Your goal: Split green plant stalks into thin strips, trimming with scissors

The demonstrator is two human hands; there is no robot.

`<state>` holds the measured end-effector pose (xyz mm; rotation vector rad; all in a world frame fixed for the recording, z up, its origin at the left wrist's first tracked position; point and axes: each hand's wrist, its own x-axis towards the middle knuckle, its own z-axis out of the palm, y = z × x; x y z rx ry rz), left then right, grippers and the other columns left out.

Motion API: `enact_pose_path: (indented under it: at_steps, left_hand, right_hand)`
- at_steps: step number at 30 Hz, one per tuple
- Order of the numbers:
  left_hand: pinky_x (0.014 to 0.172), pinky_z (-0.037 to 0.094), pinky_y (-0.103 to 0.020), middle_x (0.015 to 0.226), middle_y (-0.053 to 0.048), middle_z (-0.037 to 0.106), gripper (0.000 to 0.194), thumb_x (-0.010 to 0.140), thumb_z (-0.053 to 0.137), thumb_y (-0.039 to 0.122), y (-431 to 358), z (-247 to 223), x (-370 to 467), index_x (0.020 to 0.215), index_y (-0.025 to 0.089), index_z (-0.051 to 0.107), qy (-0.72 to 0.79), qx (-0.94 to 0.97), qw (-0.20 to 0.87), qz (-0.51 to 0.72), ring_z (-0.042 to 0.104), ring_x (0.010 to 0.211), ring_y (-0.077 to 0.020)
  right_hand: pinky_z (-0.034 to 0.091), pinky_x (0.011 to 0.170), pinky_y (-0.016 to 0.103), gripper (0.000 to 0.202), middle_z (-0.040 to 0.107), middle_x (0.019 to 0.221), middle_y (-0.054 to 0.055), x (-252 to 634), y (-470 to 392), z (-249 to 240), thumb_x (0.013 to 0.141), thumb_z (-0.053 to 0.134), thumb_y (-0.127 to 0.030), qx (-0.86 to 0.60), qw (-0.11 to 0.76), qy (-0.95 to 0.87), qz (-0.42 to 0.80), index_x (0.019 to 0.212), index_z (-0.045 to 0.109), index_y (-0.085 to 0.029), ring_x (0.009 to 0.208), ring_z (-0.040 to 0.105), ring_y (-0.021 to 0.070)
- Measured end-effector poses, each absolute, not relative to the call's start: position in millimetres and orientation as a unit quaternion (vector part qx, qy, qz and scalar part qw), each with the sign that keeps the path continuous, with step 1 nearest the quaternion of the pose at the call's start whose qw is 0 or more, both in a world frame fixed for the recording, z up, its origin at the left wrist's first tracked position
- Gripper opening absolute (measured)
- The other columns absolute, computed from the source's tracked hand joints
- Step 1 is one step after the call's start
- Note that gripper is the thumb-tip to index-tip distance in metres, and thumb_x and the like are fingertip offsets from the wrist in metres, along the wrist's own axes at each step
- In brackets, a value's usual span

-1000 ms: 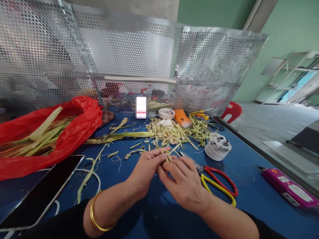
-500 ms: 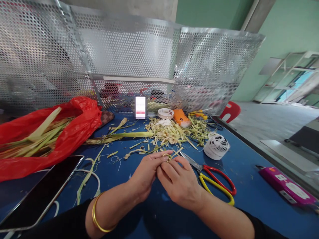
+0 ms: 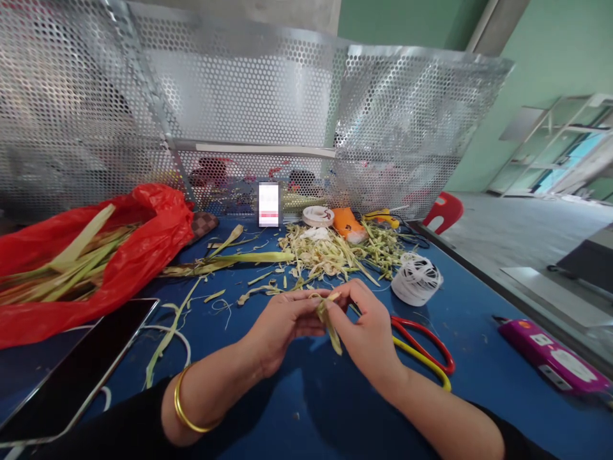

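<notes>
L hand (image 3: 275, 329) and R hand (image 3: 370, 335) both pinch a pale green leaf strip (image 3: 334, 335) btwn thumb and fingers; its upper part is bent and partly hidden by fingers, free end hangs twd 5 o'clock, above the blue table (image 3: 306, 428). Taking the strip as clock ctr: scissors (image 3: 421, 359) lie btwn 3 and 4, blades mostly hidden behind R hand; white twine roll (image 3: 416, 284) at approx 2; heap of leaf scraps (image 3: 330, 259) at 12, w/ tape roll (image 3: 318, 216) and orange packet (image 3: 348, 225) beyond. Upright phone (image 3: 269, 204), screen blurred, at 11. Red bag (image 3: 163, 236) w/ long leaves (image 3: 89, 255) at approx 10, dark-screened device (image 3: 81, 374) btwn 8 and 9. Purple item (image 3: 550, 358) at approx 3
</notes>
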<state>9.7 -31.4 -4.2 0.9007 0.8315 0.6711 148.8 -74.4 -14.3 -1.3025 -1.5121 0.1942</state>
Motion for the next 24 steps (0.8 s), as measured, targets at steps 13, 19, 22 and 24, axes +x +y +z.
enact_pose_path:
  at_steps: [13,19,22,24]
  left_hand:
    - [0.052,0.044,-0.021,0.068,-0.004,0.069,0.033,0.067,0.073,0.022,-26.4,5.2,5.9,0.099,0.014,0.071,0.416,0.426,0.734,0.327,0.059,0.053,-0.0100]
    - [0.046,0.037,-0.018,0.063,-0.001,0.064,0.033,0.066,0.072,0.018,-22.9,7.5,4.9,0.098,0.013,0.069,0.433,0.405,0.735,0.329,0.055,0.049,-0.0075]
    - [0.045,0.033,-0.018,0.058,0.002,0.061,0.034,0.065,0.072,0.018,-23.0,6.6,5.3,0.098,0.012,0.069,0.438,0.420,0.729,0.317,0.051,0.044,-0.0061]
    - [0.044,0.030,-0.018,0.053,0.003,0.058,0.034,0.065,0.072,0.020,-23.4,6.0,5.3,0.098,0.012,0.069,0.439,0.436,0.724,0.306,0.049,0.043,-0.0061]
  right_hand:
    - [0.044,0.078,0.033,0.018,0.064,0.094,0.006,164.6,-68.0,-10.8,0.087,0.050,-0.013,-0.466,0.411,-0.781,-0.059,0.097,0.063,-0.020,0.086,0.059,0.0176]
    - [0.044,0.084,0.034,0.016,0.066,0.096,0.009,170.1,-65.0,-7.9,0.090,0.049,-0.014,-0.379,0.344,-0.843,-0.167,0.100,0.061,-0.014,0.089,0.060,0.0179]
    - [0.042,0.085,0.034,0.017,0.068,0.094,0.007,172.3,-65.4,-10.3,0.089,0.051,-0.014,-0.355,0.332,-0.850,-0.201,0.102,0.062,-0.016,0.087,0.061,0.0165]
    - [0.041,0.088,0.034,0.018,0.068,0.093,0.007,172.8,-66.7,-11.0,0.089,0.051,-0.013,-0.331,0.314,-0.865,-0.211,0.103,0.062,-0.016,0.089,0.062,0.0163]
